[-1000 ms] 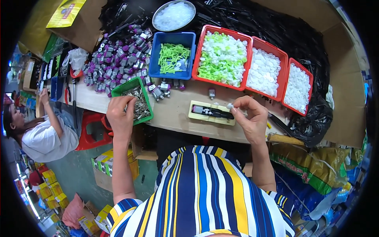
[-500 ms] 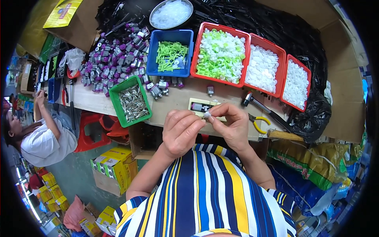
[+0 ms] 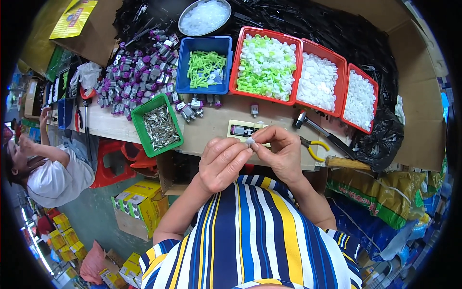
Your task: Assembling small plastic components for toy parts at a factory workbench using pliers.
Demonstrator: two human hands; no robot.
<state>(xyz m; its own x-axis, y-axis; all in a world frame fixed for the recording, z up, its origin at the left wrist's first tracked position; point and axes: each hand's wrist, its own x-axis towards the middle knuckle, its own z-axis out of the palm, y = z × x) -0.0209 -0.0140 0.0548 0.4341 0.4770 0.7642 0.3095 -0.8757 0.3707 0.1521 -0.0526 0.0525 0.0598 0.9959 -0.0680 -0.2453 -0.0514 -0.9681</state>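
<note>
Close together in front of my chest, both hands meet at a small white plastic piece (image 3: 250, 141). My right hand (image 3: 284, 153) pinches it between thumb and forefinger. My left hand (image 3: 222, 161) is closed, its fingertips touching the piece from the other side; whatever else sits in them is too small to make out. Just beyond the fingers lies a cream-coloured holder (image 3: 232, 126) on the table, with a small motor (image 3: 238, 130) and white parts set in its dark slot. My right hand partly hides that holder.
Red bins (image 3: 236, 72) of white and green plastic parts, a blue bin (image 3: 180, 72) and a green bin (image 3: 140, 126) of metal pins line the table. Purple-and-grey motors (image 3: 139, 72) are heaped left. A hammer (image 3: 327, 135) and yellow-handled pliers (image 3: 315, 150) lie right. Another person (image 3: 62, 173) sits left.
My hands stay nearly in place, with the white piece shifted slightly left and down between the fingertips. At left, the other person has raised a hand toward the head.
</note>
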